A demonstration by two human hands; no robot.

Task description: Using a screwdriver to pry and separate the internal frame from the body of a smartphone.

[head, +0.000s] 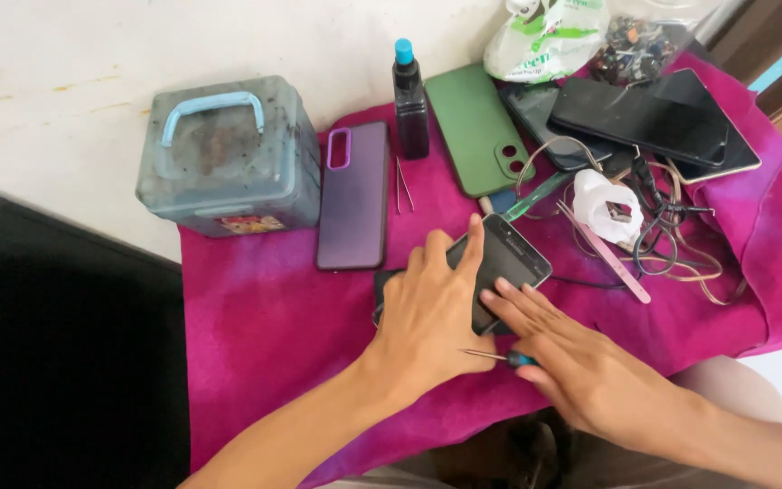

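Right hand (581,362) lies flat, fingers together, over a small blue-handled screwdriver (504,357) (not clearly gripping it), fingertips touching the dark slab-shaped smartphone (500,267) on the magenta cloth (255,335). Left hand (432,312) presses down on that phone, fingers spread, pinning it. Phone looks light, stiff, slick, likely fragile; safest hold is by the long edges.
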